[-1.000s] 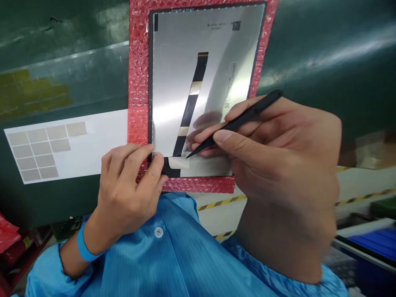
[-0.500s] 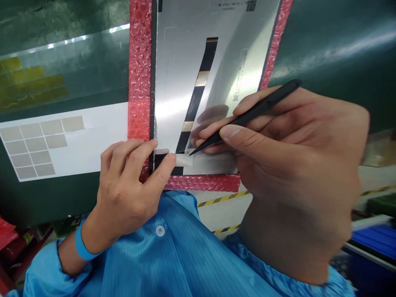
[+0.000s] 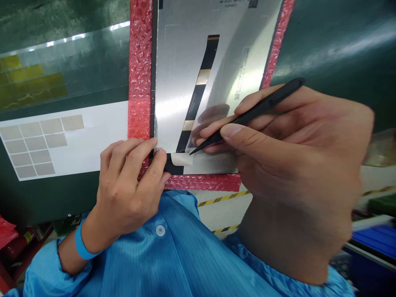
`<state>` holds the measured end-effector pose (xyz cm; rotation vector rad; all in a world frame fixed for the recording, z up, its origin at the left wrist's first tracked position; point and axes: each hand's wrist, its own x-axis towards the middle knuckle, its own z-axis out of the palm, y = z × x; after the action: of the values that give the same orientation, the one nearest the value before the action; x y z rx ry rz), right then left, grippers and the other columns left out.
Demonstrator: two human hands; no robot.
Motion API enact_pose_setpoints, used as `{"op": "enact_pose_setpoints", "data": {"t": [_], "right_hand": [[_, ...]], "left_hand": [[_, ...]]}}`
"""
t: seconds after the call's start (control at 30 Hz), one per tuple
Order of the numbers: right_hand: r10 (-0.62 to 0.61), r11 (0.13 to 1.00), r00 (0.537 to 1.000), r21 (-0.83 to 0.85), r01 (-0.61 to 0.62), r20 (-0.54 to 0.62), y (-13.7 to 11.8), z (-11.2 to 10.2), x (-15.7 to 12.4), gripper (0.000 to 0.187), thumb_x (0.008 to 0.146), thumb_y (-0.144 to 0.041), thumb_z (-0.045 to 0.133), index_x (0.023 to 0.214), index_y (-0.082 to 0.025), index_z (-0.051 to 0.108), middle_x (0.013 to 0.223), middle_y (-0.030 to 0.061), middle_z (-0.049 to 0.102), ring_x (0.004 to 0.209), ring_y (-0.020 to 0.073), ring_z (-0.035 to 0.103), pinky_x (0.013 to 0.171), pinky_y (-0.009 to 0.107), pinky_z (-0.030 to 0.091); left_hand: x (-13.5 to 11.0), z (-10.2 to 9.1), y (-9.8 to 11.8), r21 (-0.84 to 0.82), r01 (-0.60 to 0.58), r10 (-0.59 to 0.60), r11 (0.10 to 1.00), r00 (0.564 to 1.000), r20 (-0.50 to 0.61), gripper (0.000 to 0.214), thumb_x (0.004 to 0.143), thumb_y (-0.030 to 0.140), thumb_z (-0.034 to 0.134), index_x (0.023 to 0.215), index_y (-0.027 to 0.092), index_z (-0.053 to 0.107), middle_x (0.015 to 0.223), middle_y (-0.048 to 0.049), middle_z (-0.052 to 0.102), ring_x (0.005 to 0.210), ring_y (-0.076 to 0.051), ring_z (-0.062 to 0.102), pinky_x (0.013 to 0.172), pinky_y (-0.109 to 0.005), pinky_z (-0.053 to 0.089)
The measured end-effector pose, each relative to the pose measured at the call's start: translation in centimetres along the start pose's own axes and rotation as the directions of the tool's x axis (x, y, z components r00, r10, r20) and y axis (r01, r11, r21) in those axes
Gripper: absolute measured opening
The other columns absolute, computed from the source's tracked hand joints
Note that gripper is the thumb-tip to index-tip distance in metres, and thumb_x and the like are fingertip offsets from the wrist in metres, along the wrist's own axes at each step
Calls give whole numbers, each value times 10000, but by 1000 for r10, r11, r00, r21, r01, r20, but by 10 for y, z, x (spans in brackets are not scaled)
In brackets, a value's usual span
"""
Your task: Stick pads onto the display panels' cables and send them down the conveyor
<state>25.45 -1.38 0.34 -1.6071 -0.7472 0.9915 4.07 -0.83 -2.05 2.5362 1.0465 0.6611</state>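
- Head view: black tool (image 3: 262, 102) gets clamped pen-style by the right hand (image 3: 291, 150), probably for precision
- panel (image 3: 173, 95) is cushioned on red bubble wrap (image 3: 140, 82)
- seemingly steadied by left hand (image 3: 126, 185), thumb and fingers apart

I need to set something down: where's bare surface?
Green surface right of the red bubble wrap, beyond the right hand; also between the white sheet and near edge, beside the left hand. Crowded: near end of the panel, with both hands and the black tool.

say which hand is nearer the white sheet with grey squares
Left. The left hand is beside the white sheet; the right hand is farther, over the right side of the panel.
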Motion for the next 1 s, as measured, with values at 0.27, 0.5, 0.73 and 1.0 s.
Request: {"op": "enact_pose_setpoints", "data": {"t": [0.27,0.5,0.73,1.0], "right_hand": [[4,1000,1000,-6,-4,5,0,0,0,193,772,-66,831,849,-209,727,776,18,800,691,213,815,581,257,686],[0,1000,1000,1,0,-18,0,3,-3,178,776,-75,814,844,-218,733,770,-1,781,686,207,807,573,277,684],[-11,1000,1000,1,11,-27,2,3,-6,226,813,-62,825,860,-260,727,769,-24,781,706,192,809,567,250,662],[-109,993,979,25,115,-170,12,9,-9,202,780,-84,815,854,-218,683,715,-5,771,658,213,808,556,272,673]], "left_hand": [[0,2,2,27,-11,10,1000,1000,13,298,1011,153,701,1302,203,744,1386,-177,726,1311,-352,644,1080,-555,551],[0,6,2,44,1,0,999,1000,-22,293,969,147,762,1258,194,766,1369,-187,723,1296,-367,637,1074,-567,551],[-3,6,4,130,-91,89,987,996,22,307,1011,178,716,1312,235,735,1453,-150,707,1362,-352,619,1183,-619,488],[-1,7,4,137,-73,70,988,997,29,279,1011,159,663,1266,225,752,1461,-146,733,1407,-399,626,1208,-676,433]]}}
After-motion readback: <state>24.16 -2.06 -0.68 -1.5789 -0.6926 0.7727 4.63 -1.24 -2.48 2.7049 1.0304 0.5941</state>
